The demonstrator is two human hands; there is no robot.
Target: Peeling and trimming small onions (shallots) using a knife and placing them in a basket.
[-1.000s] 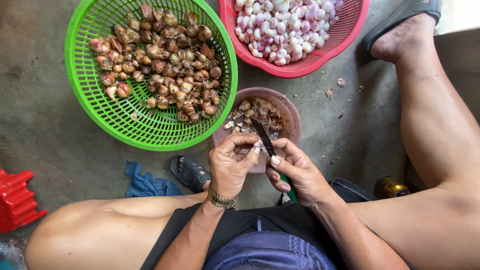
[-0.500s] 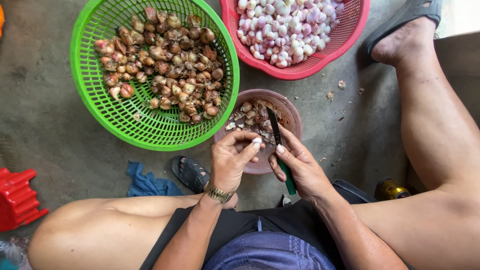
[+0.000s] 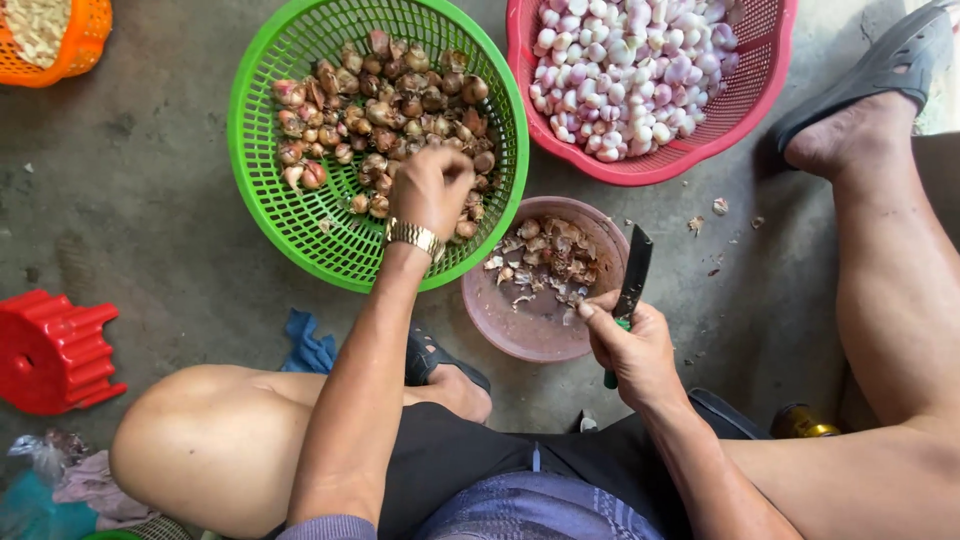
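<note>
The left hand (image 3: pixel 432 188) reaches into the green basket (image 3: pixel 290 215), fingers curled down among the unpeeled shallots (image 3: pixel 390 105); whether they grip one is hidden. The right hand (image 3: pixel 630 345) clasps a knife (image 3: pixel 632 285) beside the brown bowl (image 3: pixel 530 325).

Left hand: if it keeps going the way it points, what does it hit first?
The left hand reaches up-frame into the green basket, fingers down among the unpeeled shallots. It would most likely meet those shallots first; it may already touch them, though depth is unclear.
</note>
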